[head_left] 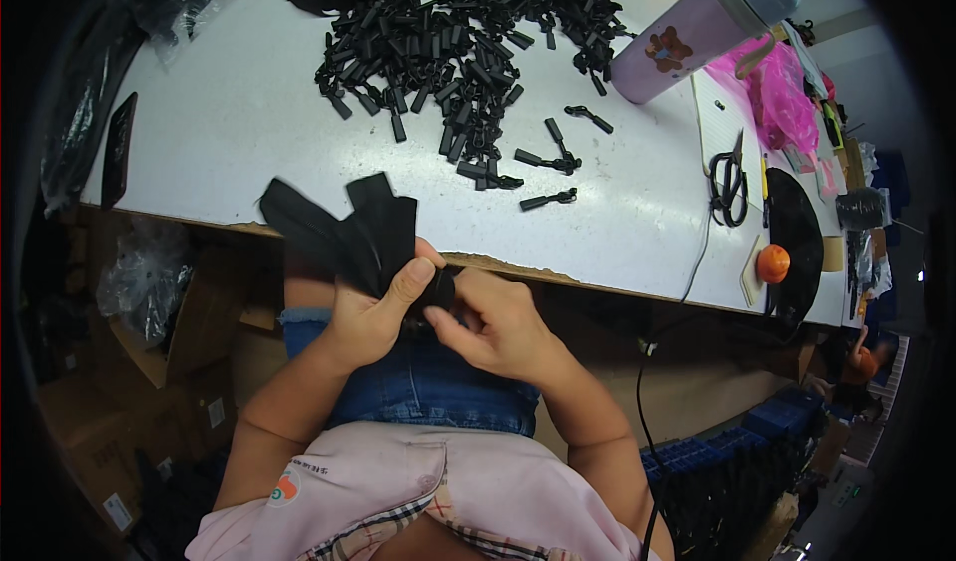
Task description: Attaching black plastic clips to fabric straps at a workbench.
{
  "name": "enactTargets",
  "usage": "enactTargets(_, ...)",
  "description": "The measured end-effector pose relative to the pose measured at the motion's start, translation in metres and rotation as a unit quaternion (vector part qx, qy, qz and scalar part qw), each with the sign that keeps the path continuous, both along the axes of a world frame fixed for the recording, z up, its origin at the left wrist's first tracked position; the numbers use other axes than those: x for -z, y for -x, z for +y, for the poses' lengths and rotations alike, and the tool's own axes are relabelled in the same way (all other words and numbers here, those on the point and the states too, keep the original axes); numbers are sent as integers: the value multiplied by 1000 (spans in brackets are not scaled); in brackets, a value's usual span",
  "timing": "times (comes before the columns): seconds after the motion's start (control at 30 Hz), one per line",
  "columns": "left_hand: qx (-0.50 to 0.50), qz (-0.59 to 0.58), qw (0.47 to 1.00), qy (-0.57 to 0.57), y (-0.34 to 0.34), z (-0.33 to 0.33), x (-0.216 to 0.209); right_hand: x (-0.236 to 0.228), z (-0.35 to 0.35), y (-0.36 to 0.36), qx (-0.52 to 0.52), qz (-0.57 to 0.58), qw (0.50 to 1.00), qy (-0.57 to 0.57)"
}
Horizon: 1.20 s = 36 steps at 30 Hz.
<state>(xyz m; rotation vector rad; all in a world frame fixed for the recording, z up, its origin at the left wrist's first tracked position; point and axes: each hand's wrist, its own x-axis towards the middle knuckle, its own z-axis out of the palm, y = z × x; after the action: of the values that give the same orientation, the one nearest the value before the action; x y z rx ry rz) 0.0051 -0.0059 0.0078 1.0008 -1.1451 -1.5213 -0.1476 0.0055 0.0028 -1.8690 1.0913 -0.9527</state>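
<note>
Black fabric strips (363, 224) fan out from my left hand (383, 307), which pinches them between thumb and fingers just off the table's front edge. Close beside it, my right hand (498, 324) is curled, thumb against fingers, at the lower end of the same black bundle. What sits between the right fingertips is mostly hidden; a dark piece shows there. Beyond my hands lies a large heap of black zipper pulls (428, 48) on the white table (229, 143). A few loose zipper pulls (548, 200) lie apart from the heap, nearer to me.
A lilac bottle (687, 38) stands to the right of the heap. Farther right lie black scissors (730, 188), an orange round object (773, 263) and a pink plastic bag (782, 98). A phone (119, 150) rests at the left edge. Cardboard boxes (139, 412) are below left.
</note>
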Motion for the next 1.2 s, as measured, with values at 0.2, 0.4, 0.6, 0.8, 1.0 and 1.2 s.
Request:
enactTargets(0.2,110,13,994,-13,5,5,6,-18,-12,-3,120,-72,980,142)
enactTargets(0.4,98,66,992,-49,5,4,5,-14,0,6,72,-215,971,-77)
enactTargets(0.6,50,68,996,-16,10,9,5,-6,4,2,72,-232,967,-69)
enactTargets(0.8,61,-87,975,194,15,8,-6,3,5,9,67,-358,900,-239)
enactTargets(1.0,69,200,957,-197,20,6,-1,-6,-43,59,246,276,895,251)
enactTargets(1.2,108,78,980,-148,15,4,6,-1,-38,60,227,214,930,193)
